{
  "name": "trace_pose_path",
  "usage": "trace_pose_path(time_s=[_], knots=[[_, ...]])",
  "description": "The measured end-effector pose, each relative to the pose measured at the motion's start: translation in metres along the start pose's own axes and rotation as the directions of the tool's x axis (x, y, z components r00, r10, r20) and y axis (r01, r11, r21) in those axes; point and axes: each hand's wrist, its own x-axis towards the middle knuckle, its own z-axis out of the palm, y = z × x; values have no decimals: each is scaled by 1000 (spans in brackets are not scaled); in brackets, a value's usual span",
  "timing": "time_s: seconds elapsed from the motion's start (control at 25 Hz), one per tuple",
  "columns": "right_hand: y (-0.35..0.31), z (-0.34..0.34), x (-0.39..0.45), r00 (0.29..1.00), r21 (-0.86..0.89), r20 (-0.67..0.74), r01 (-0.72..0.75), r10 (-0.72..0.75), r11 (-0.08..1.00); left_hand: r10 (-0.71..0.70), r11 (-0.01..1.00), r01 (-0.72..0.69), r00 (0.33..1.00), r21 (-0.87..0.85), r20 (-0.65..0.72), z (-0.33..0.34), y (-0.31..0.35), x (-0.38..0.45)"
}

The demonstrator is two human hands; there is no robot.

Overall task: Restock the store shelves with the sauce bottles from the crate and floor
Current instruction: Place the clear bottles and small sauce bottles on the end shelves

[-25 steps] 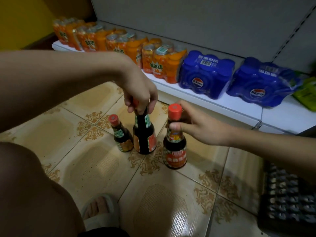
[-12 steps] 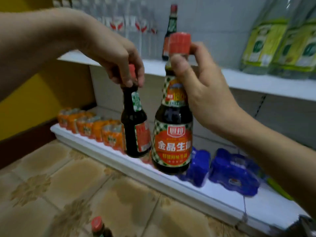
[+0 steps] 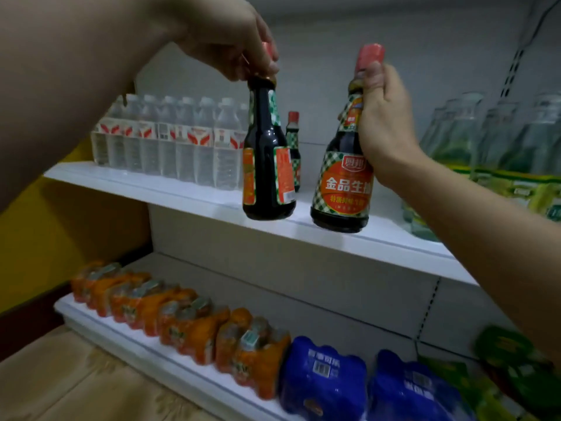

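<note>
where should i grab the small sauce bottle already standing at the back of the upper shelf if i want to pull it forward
Pinch its narrow neck just under the red cap, coming from the front and above. The small sauce bottle stands upright, deep on the upper shelf; the water bottle pack is to its left, and the bottle in the left hand hides most of its body, so the top is probably the easiest part to reach.
</note>
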Motion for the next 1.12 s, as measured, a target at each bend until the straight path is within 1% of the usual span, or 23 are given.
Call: trace_pose_path(time_s=[0.12,0.24,0.32,0.4,0.52,0.64,0.72,0.8,0.84,0.88,0.96,1.0,1.12], knots=[[29,4,20,999,-51,-47,-7,5,999,31,1000,-30,998,6,-62,7,7,28],[59,4,27,999,-87,-33,-39,36,995,20,999,-19,1000,46,-21,31,-6,57],[75,5,29,999,-110,-21,-49,47,993,32,995,-30,999,91,-19,54,-15,73],[88,11,30,998,-143,4,-61,62,988,43,991,-35,997,125,-63,71,-26,86],[107,21,38,997,-153,33,-61,67,986,38,994,-25,991,104,-131,78,-38,99],[134,31,54,998,-145,-15,-67,66,987,18,994,0,986,106,-163,86,-47,112],[157,38,66,995,-169,-82,-71,58,983,7,999,3,974,41,-225,101,-60,123],[178,41,79,989,-196,-136,-87,61,977,-4,987,-55,932,-152,-362,130,-75,129],[187,43,85,986,-207,-150,-98,68,973,-16,960,-110,896,-259,-443,146,-80,130],[197,46,92,985,-214,-156,-107,75,971,-26,931,-170,852,-323,-523,160,-85,134],[213,54,103,988,-224,-140,-92,62,970,7,918,-257,771,-301,-636,177,-95,145],[222,60,108,991,-227,-128,-72,43,971,33,926,-271,753,-263,-657,179,-101,152],[243,74,122,993,-221,-120,-37,10,975,80,948,-262,744,-180,-664,175,-116,171]])
